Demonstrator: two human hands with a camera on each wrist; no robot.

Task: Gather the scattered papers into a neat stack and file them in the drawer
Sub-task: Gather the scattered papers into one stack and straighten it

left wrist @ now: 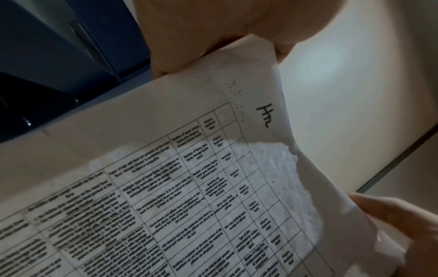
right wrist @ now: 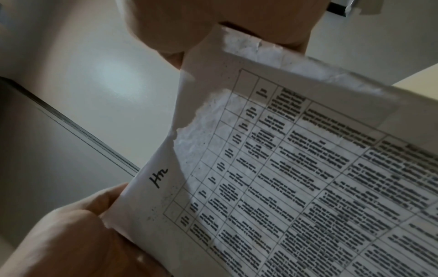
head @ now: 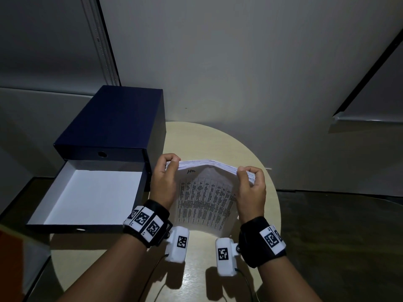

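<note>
A thick stack of printed papers (head: 205, 197) stands on its lower edge on the round table (head: 196, 138), bowed, its top sheet showing a printed table and a handwritten mark. My left hand (head: 165, 171) grips the stack's upper left corner and my right hand (head: 250, 184) grips the upper right corner. The wrist views show the same top sheet (left wrist: 213, 187) (right wrist: 284, 168) pinched between thumb and fingers. Left of the stack, the dark blue drawer box (head: 113, 120) has its lower drawer (head: 91, 192) pulled out, white inside with nothing in it.
The drawer box stands on the table's left side against a grey wall. The pulled-out drawer overhangs the table's left edge. Cables run from the wrist cameras toward me over the table's near part. A dark floor lies to the right.
</note>
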